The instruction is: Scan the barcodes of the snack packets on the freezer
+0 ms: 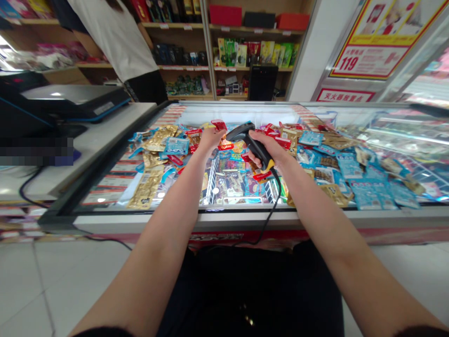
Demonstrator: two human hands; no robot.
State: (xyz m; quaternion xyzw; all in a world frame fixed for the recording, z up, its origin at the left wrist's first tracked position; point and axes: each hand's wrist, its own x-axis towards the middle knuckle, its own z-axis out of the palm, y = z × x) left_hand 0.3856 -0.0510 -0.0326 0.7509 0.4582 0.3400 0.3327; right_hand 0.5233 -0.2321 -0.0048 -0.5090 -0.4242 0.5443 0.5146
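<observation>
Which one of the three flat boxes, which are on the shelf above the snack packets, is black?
The middle box: it is black, whereas the left box and the right box are reddish.

packets [176,146] lie on the freezer [115,224], shelves [245,29] behind it.

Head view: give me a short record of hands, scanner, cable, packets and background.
left hand: gripping red packet
right hand: around scanner
scanner aim: nose toward red packet
cable: hanging from scanner handle over front rim
gold packets: loose pile, left side of glass top
blue packets: loose pile, right side
background: person in white top, stocked shelves
packet labels: too small to read
</observation>
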